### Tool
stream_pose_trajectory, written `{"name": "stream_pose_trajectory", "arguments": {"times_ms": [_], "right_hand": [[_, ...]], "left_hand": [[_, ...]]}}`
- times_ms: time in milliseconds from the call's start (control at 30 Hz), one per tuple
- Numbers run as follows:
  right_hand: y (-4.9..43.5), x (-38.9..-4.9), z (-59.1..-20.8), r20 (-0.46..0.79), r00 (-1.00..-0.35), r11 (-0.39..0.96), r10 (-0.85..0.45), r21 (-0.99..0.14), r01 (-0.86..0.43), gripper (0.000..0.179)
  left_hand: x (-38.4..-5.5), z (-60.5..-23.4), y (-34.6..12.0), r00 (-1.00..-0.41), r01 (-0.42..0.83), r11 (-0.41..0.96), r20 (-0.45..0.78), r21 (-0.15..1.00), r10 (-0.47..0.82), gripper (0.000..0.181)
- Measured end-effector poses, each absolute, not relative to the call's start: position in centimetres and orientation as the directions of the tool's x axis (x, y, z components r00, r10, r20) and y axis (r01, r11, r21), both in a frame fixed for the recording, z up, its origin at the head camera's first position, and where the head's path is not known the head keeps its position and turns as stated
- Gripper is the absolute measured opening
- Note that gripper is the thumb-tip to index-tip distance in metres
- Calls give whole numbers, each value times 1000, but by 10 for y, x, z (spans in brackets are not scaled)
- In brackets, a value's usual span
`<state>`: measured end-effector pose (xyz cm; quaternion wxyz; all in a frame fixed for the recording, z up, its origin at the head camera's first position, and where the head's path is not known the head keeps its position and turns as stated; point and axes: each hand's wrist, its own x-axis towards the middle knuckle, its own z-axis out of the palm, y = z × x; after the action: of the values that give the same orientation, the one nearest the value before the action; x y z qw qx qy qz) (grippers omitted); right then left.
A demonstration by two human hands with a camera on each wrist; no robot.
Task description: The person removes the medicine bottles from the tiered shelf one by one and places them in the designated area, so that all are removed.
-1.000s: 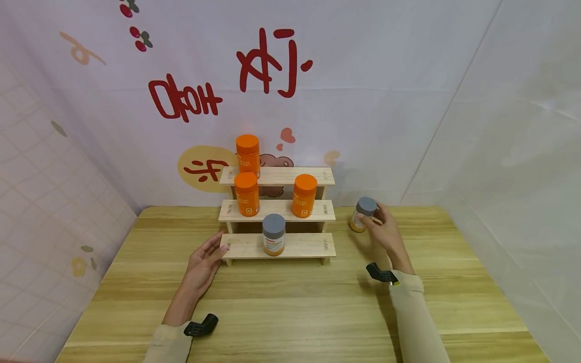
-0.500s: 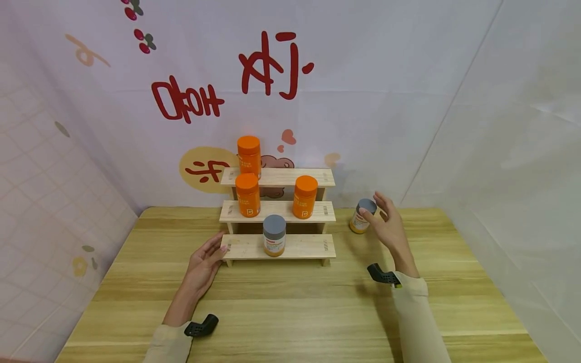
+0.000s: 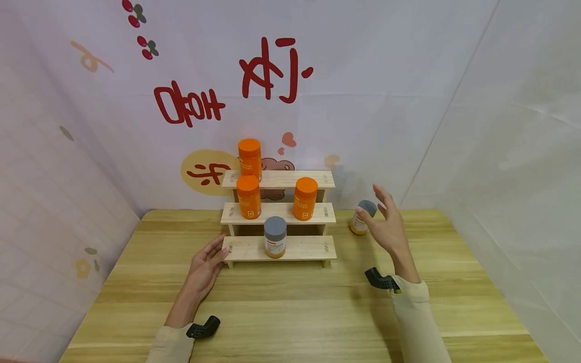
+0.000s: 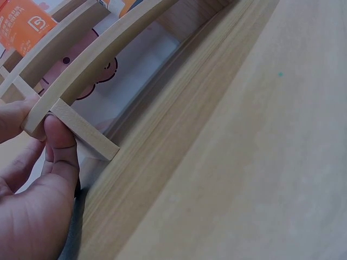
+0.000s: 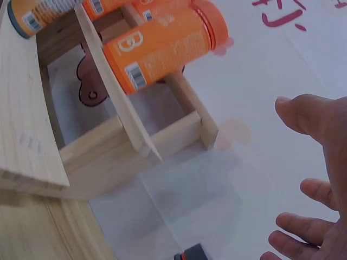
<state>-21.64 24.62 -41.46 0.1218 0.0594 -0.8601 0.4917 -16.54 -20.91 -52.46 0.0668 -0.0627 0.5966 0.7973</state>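
My left hand pinches the left end of the lowest step of a three-step wooden display rack. In the left wrist view, thumb and fingers close on the board's end from above and below. Out to the right, my right hand is spread beside a grey-lidded jar standing on the table, its thumb overlapping the lid. Another grey-lidded jar stands mid-way along the bottom step. Orange jars sit higher: one left and one right on the middle step, and one top left.
The rack and loose jar stand on a wood-grain table. A white printed cloth with red characters hangs close behind the rack. Cloth walls also flank the table's left and right sides.
My right hand has let go of the grey-lidded jar on the table, its fingers spreading and lifting away. My left hand stays on the rack. The head view has tilted slightly.
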Motion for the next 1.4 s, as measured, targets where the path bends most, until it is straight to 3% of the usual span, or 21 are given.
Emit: {"name": "stream_pose_trajectory", "arguments": {"times_ms": [600, 833, 1400], "right_hand": [[203, -208, -390, 276, -953, 495, -124, -815, -301, 83], [185, -212, -381, 351, -917, 494, -189, -773, -398, 84], [142, -220, -344, 396, -878, 527, -269, -703, -478, 85]], "left_hand": [[-166, -526, -208, -984, -175, -283, -172, 943, 38, 67], [-166, -527, -209, -984, -178, -276, -177, 944, 31, 66], [-165, -527, -210, -984, -176, -276, -173, 945, 37, 67]]}}
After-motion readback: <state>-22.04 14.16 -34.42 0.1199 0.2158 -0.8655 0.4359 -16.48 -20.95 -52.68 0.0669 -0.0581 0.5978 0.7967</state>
